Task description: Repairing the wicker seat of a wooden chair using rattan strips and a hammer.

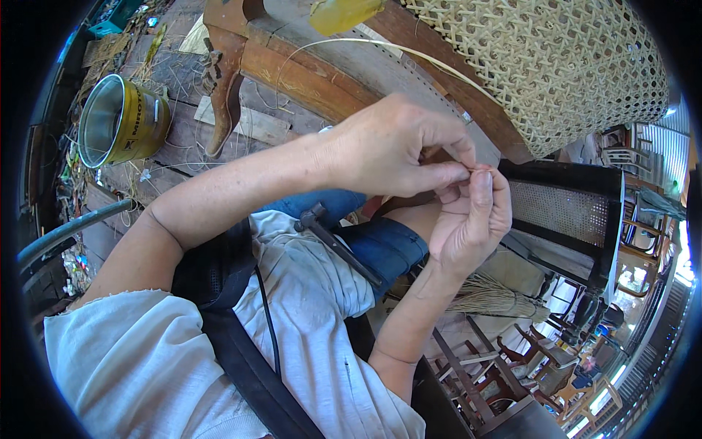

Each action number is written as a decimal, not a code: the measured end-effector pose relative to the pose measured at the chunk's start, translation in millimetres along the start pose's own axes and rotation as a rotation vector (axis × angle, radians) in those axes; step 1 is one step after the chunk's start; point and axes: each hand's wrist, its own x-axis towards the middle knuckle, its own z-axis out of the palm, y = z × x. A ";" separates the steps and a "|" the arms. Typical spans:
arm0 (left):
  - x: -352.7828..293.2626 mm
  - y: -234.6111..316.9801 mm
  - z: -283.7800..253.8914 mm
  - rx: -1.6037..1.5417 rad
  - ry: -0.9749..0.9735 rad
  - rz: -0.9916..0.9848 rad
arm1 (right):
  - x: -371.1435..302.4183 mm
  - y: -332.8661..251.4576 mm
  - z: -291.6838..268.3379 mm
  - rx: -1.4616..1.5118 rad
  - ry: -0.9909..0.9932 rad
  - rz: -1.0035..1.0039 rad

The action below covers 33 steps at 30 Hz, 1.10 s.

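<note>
My left hand (398, 146) and my right hand (475, 216) meet in front of the chair frame, fingertips pinched together. Something thin and reddish shows between them, too small to name. Beyond the hands lies a carved wooden chair frame (307, 77) with a row of small holes along its rail. A woven cane panel (541, 66) covers its far right part. One pale cane strand (409, 50) arcs loosely over the frame; whether it reaches my fingers I cannot tell. A hammer (336, 249) rests across my lap.
A yellow metal bucket (139, 121) stands on the plank floor at left, among scattered cane scraps. A yellowish translucent thing (344, 14) sits on the frame at the top. To the right are a black-framed cane panel (559, 208), a bundle of cane strands (497, 298) and several wooden chairs.
</note>
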 end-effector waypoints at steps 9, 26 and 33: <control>3.2 -3.8 -19.0 -0.178 -0.288 0.045 | -1.5 -24.5 -3.4 0.102 -0.345 0.344; -0.5 -7.6 -7.6 0.045 -0.026 0.191 | 0.1 -9.1 2.6 -0.115 -0.025 -0.041; 4.2 -4.1 -8.8 -0.022 -0.005 0.125 | 7.7 -7.8 9.0 -0.271 -0.061 -0.133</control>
